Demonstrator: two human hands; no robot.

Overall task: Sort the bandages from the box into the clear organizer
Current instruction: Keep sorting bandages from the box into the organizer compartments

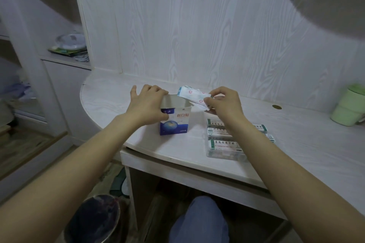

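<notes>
1. Head view: a blue and white box [174,122] is seen standing upright near the curved front edge of a pale wood-grain desk [110,102], with its top open.
2. The box is gripped by the left hand [147,104]: the fingers are curled over its far rim and the thumb is pressed against its near face.
3. A bundle of wrapped bandages [192,94] is held just above and to the right of the box opening, clear of the desk.
4. The bundle is pinched at its right end by the right hand [225,102], whose fingers are closed on the wrappers.
5. The clear organizer [223,144] is seen on the desk to the right of the box, under the right forearm; white packets with green print are already lying in its compartments, though which compartment holds which cannot be told.
6. A green cup [348,107] is placed at the far right of the desk, well apart from the organizer.
7. A dark waste bin [94,219] is visible on the floor below the desk edge.
</notes>
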